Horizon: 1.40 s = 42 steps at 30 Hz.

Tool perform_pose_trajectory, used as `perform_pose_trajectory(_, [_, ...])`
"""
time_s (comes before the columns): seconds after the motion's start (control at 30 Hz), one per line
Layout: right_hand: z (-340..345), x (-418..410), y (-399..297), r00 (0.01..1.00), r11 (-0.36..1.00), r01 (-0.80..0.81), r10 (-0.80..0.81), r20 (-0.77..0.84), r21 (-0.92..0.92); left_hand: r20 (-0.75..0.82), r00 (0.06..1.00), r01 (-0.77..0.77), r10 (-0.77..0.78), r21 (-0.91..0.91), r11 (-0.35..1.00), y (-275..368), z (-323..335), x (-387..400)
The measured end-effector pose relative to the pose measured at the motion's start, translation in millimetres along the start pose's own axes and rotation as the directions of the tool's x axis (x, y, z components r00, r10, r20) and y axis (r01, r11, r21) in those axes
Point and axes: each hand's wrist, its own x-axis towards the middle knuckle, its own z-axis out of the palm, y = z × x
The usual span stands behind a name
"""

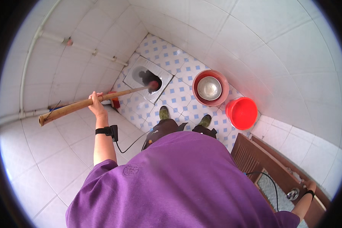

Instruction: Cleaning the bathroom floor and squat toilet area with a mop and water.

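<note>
My left hand [97, 105] is wrapped around a long bamboo pole [71, 109], well below its upper end. The pole slants down to a reddish, rounded plunger-like head [153, 85], blurred, inside the dark opening of a white squat toilet [134, 80]. A dark patch spreads across the toilet's basin. Far to the lower right, my right hand [310, 186] touches the edge of a brown door [252, 155], close to its round metal knob [293, 194]. The fingers of that hand are too small and partly hidden to make out.
A pink bucket [198, 94] with a metal bowl [209, 88] in it stands by the right wall. Beside it is a red bucket [242, 113]. A red-orange brush-like object [114, 101] lies along the left wall, under a white pipe [79, 47]. My green boots [164, 112] stand on patterned tiles.
</note>
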Motion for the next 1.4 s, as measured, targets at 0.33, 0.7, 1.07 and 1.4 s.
perform_pose_trajectory(0.33, [17.2, 47.8, 34.9, 0.953, 0.992, 0.113, -0.126, -0.274, -0.062, -0.417, 0.704, 0.462, -0.575, -0.345, 0.817, -74.4, -176.8, -25.5])
perform_pose_trajectory(0.7, [-34.9, 26.5, 55.1, 0.272, 0.307, 0.121, 0.904, -0.329, 0.944, -0.394, 0.186, 0.566, -0.900, -0.706, 0.426, -101.8, -230.6, -73.7])
perform_pose_trajectory(1.07, [-156.8, -56.5, 81.6, 0.453, -0.130, 0.785, 0.787, -0.419, 0.606, 0.278, 0.164, 0.986, -0.946, -0.063, 0.152, -145.1, -86.5, -54.7])
perform_pose_trajectory(1.4, [-240.0, -252.1, -231.9, 0.494, -0.720, 0.678, 0.299, -0.816, 0.147, 0.948, -0.035, 0.059, -0.315, 0.317, 0.947, -2.8, 199.4, -118.7])
